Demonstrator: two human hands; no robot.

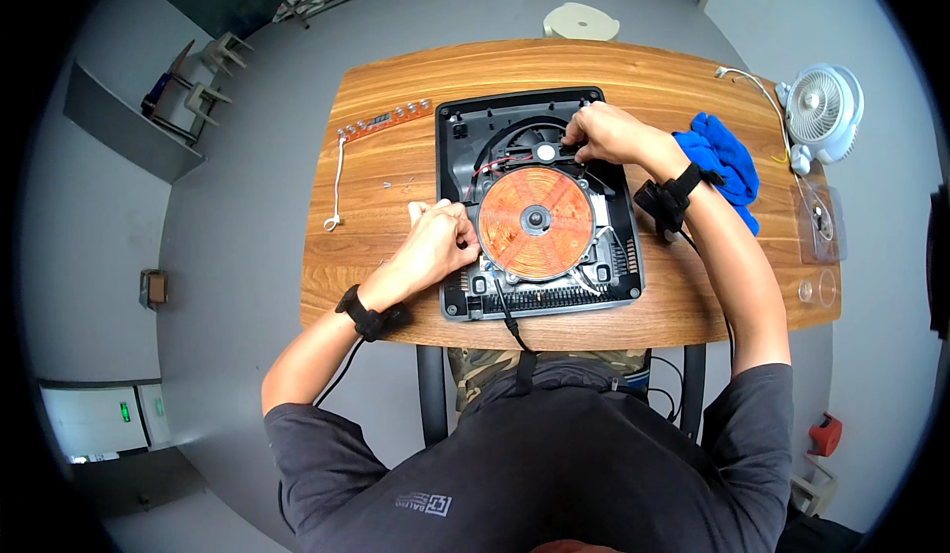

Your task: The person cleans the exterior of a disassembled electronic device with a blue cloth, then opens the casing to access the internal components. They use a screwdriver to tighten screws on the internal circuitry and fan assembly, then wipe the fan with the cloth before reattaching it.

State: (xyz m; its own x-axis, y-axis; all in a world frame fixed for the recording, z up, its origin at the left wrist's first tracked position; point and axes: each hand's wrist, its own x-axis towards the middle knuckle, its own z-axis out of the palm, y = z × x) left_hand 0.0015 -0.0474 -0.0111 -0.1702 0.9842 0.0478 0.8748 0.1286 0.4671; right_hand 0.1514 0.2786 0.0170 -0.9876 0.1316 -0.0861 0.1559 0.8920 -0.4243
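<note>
An opened induction cooker base (pixel 457 172) lies on the table in front of me, its black shell holding a round copper coil (pixel 524 241) and, beyond it, a black cooling fan (pixel 546 152). My left hand (pixel 438 241) is closed at the coil's left edge, its fingertips curled against the parts there; what they pinch is hidden. At the fan's right side my right hand (pixel 616 136) is bent down with its fingers drawn together, and I cannot make out what is between them. Red wires run beside the fan. A black power cord (pixel 508 318) leaves the near edge.
At the far left lies a narrow circuit board (pixel 384 120) with a white cable (pixel 338 182). Small screws (pixel 399 185) are scattered left of the base. A blue cloth (pixel 720 162), a white desk fan (pixel 823 103) and a clear plastic tray (pixel 819 225) are on the right.
</note>
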